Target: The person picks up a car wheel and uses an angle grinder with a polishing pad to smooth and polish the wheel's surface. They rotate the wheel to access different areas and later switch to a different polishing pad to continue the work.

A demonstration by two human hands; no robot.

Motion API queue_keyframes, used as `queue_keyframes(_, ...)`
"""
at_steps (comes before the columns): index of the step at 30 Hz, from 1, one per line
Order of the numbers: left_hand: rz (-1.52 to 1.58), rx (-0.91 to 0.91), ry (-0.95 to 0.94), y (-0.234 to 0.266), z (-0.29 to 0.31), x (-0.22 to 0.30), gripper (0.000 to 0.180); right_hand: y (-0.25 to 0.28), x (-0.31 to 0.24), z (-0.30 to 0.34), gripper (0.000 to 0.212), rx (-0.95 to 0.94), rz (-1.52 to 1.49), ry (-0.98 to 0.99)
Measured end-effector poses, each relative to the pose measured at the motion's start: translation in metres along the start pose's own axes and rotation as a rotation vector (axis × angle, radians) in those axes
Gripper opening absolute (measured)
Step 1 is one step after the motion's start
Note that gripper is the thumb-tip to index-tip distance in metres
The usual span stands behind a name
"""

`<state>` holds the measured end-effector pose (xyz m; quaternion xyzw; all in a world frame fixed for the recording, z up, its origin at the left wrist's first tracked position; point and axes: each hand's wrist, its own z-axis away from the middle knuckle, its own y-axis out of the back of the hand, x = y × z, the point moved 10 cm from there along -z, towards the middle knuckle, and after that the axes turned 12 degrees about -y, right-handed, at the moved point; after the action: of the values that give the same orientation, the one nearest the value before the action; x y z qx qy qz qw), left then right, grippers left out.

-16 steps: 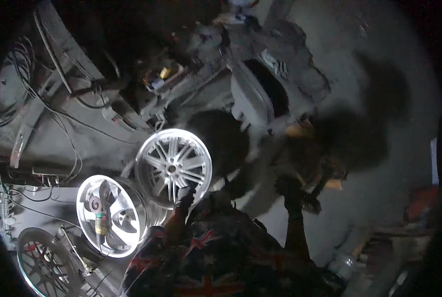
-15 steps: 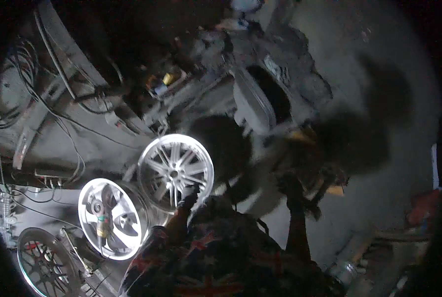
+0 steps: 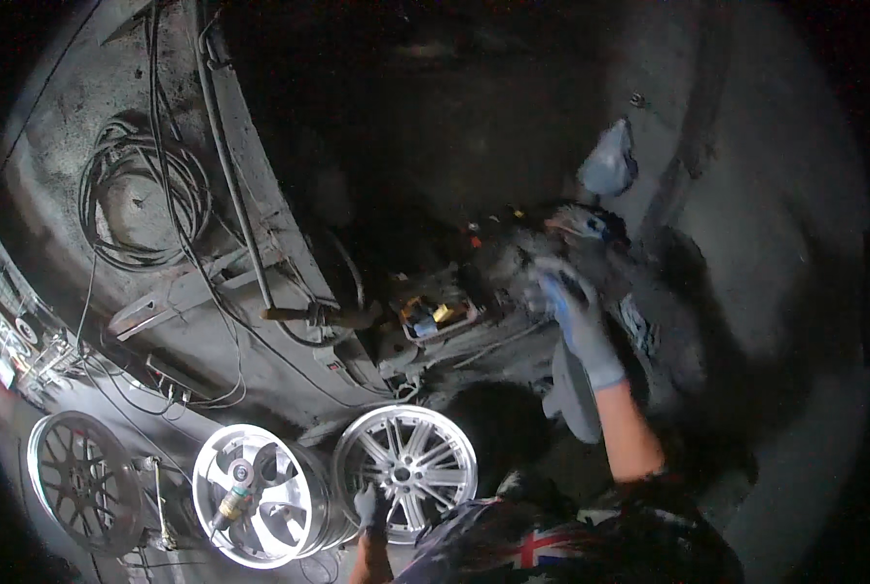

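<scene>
The spoked wheel (image 3: pixel 405 464) sits at lower centre, its lower-left spokes overlapped by the nearer left hand (image 3: pixel 370 507), the right hand (image 3: pixel 579 321) well above-right; I cannot tell whether either grips.

2 grey gloves (image 3: pixel 595 343); dark shirt (image 3: pixel 649 530), red-white-blue flag print (image 3: pixel 540 548).

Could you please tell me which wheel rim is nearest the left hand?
The rightmost rim, bright with slim spokes: the left hand is at it, whereas the middle rim and dark leftmost rim stand farther left.
</scene>
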<state>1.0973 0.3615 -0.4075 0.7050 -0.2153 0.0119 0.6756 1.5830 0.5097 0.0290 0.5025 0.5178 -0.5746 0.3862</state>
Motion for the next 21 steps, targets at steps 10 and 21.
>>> queue_keyframes(10,0.116,0.378,0.553,0.145,-0.132,0.015,0.018,-0.089,-0.211,-0.298,0.050,0.068,0.408,0.858)
queue_keyframes(21,0.157,0.566,0.732,0.193,-0.264,0.016,0.020,-0.140,-0.334,-0.593,0.042,0.203,0.712,1.140)
